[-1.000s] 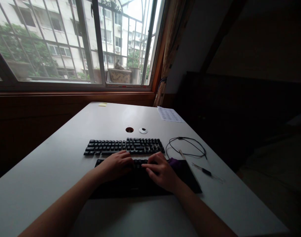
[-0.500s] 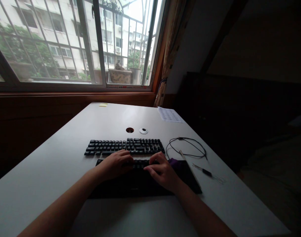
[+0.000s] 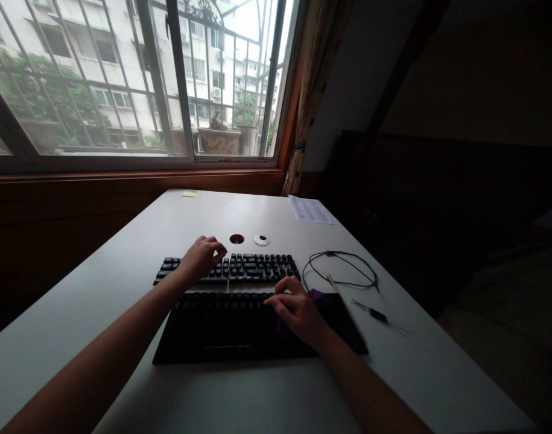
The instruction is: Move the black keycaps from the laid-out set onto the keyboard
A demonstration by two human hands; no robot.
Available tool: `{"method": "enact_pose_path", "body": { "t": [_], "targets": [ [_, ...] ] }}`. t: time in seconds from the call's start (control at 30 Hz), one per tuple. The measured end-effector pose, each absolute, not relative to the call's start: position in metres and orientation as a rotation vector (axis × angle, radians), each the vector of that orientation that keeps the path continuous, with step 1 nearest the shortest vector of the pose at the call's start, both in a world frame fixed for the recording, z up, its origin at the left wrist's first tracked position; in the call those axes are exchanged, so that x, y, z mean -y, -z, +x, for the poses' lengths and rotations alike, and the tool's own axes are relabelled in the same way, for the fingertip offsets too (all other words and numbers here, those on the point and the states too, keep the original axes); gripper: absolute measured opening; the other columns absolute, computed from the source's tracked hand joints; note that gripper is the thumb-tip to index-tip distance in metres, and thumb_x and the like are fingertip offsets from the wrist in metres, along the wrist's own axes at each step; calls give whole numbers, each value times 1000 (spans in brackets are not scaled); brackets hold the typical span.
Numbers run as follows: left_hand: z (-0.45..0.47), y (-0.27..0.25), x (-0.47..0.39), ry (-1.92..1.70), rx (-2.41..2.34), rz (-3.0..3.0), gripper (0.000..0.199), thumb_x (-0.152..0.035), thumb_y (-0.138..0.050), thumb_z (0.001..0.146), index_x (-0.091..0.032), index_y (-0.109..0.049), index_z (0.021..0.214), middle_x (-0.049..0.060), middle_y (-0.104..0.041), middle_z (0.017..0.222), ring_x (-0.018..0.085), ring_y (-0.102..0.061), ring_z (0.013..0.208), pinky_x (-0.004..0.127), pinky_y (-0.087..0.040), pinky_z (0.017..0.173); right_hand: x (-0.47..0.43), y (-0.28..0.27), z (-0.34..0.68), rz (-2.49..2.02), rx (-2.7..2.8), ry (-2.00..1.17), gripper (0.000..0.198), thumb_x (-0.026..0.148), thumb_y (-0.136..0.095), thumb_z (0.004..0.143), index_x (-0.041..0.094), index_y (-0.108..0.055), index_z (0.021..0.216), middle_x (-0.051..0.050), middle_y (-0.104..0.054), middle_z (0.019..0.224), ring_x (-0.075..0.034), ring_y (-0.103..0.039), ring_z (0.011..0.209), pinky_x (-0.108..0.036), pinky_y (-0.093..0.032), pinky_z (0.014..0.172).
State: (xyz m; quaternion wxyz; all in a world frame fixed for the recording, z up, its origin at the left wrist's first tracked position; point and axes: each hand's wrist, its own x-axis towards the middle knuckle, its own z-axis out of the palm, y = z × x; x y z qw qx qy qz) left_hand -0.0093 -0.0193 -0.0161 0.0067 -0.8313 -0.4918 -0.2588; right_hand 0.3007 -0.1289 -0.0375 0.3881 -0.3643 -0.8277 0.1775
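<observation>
A black keyboard [image 3: 239,331] lies in front of me on the white table, with a line of keycaps along its far part and a bare dark surface nearer me. Behind it, loose black keycaps [image 3: 257,265] are set out in rows like a keyboard layout. My left hand [image 3: 203,256] is over the left-middle of these rows, thumb and forefinger pinched; anything between them is hidden. Above the right part of the keyboard, my right hand [image 3: 298,310] is closed, its thumb and forefinger near the keycap line. Purple cloth [image 3: 320,295] shows beside and beneath that hand.
A coiled black cable [image 3: 343,268] lies right of the keycaps, near a wire tool with a black handle [image 3: 378,315]. Farther back are a round table hole [image 3: 236,239], a white ring-shaped cover [image 3: 262,240], a printed sheet [image 3: 312,210] and yellow notes [image 3: 189,193].
My left hand has left the keyboard's keycap line and moved forward and left over the loose keycaps. My right hand has stayed almost in place.
</observation>
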Motion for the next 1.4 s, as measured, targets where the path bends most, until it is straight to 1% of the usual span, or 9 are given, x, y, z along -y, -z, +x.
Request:
{"method": "enact_pose_path", "body": {
  "t": [0.17,0.3,0.47,0.57,0.87,1.1,1.3,1.4],
  "targets": [
    [-1,23,-10,680,1556,-2632,13,-26,-68,87,-23,-81,87,8,-73,95,23,-59,83,36,-44,86,128,36,300,-923,2086,-484,23,32,-58,97,25,-79,92,-5,-56,95,-21,-55,96,-39,-48,88],
    [6,29,-22,615,1567,-2656,11,-29,-72,85,-24,-82,89,8,-73,96,24,-57,87,36,-44,86,129,36,300,-926,2070,-496,22,31,-58,97,25,-79,90,-5,-56,94,-20,-55,95,-38,-49,87],
    [8,33,-31,581,1565,-2681,17,-39,-73,85,-25,-81,89,9,-71,97,26,-56,91,35,-45,84,129,35,300,-934,2061,-494,22,30,-58,97,25,-78,90,-5,-56,94,-20,-55,94,-38,-50,86],
    [8,34,-34,565,1564,-2690,18,-41,-74,85,-25,-82,88,10,-70,96,26,-55,92,34,-44,83,129,36,300,-938,2063,-503,21,30,-59,97,25,-78,91,-5,-57,94,-20,-55,95,-39,-49,88],
    [9,33,-36,509,1566,-2688,11,-33,-73,85,-26,-82,86,9,-70,97,25,-54,93,32,-43,83,129,36,301,-934,2059,-516,21,30,-59,97,25,-79,92,-5,-56,94,-20,-56,95,-38,-50,88],
    [11,30,-30,493,1564,-2679,10,-29,-72,85,-26,-81,85,9,-71,98,27,-54,93,32,-46,78,129,35,300,-938,2039,-503,22,32,-58,97,25,-78,92,-5,-57,94,-20,-56,93,-37,-51,85],
    [11,30,-28,547,1571,-2670,6,-25,-74,82,-25,-80,83,8,-70,98,27,-56,94,33,-48,79,128,36,300,-942,2028,-506,22,33,-58,97,25,-78,93,-5,-57,94,-19,-56,93,-37,-51,84],
    [7,28,-29,622,1571,-2658,5,-23,-75,82,-24,-80,83,8,-69,99,27,-58,95,35,-49,83,128,36,301,-948,2030,-504,23,32,-58,97,25,-79,93,-5,-56,93,-19,-57,92,-36,-51,84]
  ]
}}
